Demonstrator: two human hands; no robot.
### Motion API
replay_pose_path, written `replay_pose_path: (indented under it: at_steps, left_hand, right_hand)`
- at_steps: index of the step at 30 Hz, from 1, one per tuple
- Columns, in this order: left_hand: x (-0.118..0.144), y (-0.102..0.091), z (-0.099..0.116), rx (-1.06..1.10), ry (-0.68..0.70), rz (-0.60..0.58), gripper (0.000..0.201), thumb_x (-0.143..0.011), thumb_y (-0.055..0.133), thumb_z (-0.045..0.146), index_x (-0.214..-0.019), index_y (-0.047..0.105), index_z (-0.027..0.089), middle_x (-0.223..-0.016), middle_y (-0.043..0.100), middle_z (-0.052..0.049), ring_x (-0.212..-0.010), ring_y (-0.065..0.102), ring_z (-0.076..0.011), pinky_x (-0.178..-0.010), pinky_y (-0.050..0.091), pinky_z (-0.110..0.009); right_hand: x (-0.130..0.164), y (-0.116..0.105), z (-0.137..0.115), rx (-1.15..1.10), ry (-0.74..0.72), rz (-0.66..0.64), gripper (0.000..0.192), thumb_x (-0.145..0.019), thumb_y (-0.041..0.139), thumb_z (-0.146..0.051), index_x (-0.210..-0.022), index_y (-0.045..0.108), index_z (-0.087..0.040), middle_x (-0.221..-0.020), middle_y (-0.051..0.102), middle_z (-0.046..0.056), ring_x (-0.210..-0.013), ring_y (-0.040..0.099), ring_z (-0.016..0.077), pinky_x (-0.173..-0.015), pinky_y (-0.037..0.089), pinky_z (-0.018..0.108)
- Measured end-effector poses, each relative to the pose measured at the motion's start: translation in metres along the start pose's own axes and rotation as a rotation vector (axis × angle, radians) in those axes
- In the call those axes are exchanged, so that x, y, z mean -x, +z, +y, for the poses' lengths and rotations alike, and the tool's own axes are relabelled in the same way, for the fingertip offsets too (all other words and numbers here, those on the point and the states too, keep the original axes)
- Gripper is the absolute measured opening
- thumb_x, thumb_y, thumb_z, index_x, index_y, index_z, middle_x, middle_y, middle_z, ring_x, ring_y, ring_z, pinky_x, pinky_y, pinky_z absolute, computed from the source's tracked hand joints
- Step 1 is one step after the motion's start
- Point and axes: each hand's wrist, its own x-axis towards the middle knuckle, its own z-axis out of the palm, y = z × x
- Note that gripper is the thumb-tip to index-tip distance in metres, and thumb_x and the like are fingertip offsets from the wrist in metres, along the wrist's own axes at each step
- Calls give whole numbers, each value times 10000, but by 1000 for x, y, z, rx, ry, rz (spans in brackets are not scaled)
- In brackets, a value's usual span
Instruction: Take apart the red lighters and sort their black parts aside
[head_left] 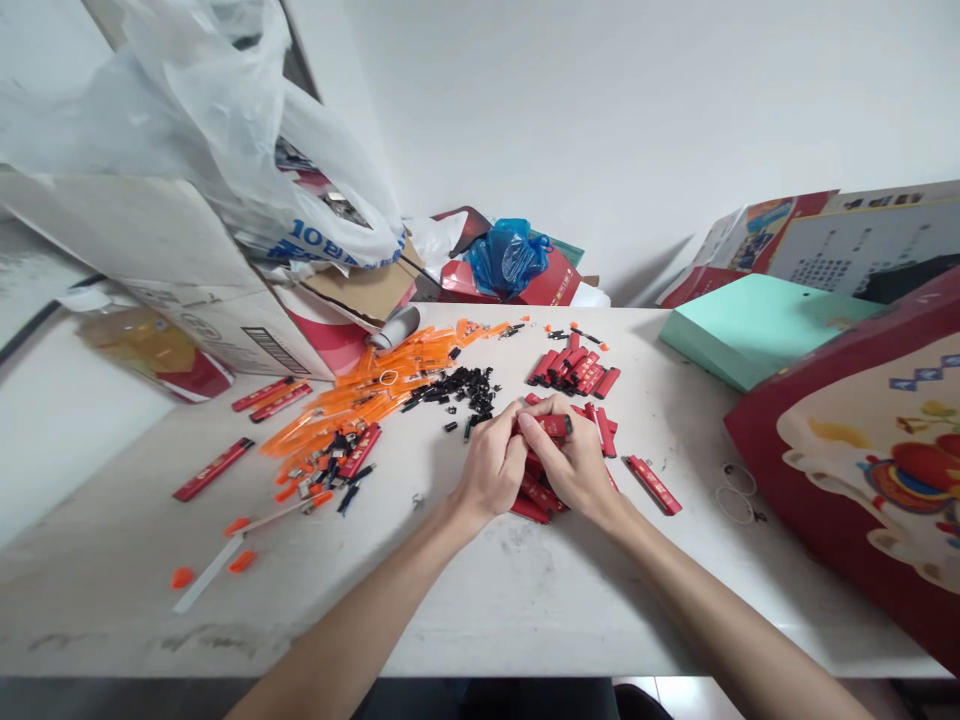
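My left hand (496, 462) and my right hand (574, 462) meet above the table, fingers closed around one red flat stick with a black end (553, 426). Much of that stick is hidden behind the fingers. Beneath and around my hands lies a pile of similar red sticks (541, 493) with gold lettering. Another heap of red sticks (576, 368) sits just beyond my hands. A single red stick (653, 485) lies to the right of my right hand. Small black parts (469, 390) are heaped beyond my left hand, to its left.
Orange translucent strips (352, 385) spread across the left of the white table (450, 610). A plastic bag (225, 130) and cardboard box (217, 290) stand at the left. A mint-green box (757, 325) and a red printed bag (862, 460) bound the right. A blue bag (508, 257) lies against the wall.
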Motion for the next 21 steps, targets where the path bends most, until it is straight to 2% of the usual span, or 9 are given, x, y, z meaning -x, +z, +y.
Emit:
replay_pose_path:
  at_steps: [17,21]
  left_hand:
    - [2,-1,2,7,10,-1,174,-912,365,158,-770,446,218,-663,513,6,-574,493,-159,-594,397,-300]
    - [2,-1,1,12,18,-28,185,-909,351,145,-820,500,206,-724,575,-16,-624,546,-173,-629,429,-303]
  right_hand:
    - [4,-1,0,87,-13,39,193,-994,554,-366,-863,600,-232,-755,623,5,-655,560,156,-639,482,303]
    - [2,-2,0,72,-30,43,200,-998,552,-342,-841,601,-227,-791,644,15,-687,582,157,-664,492,305]
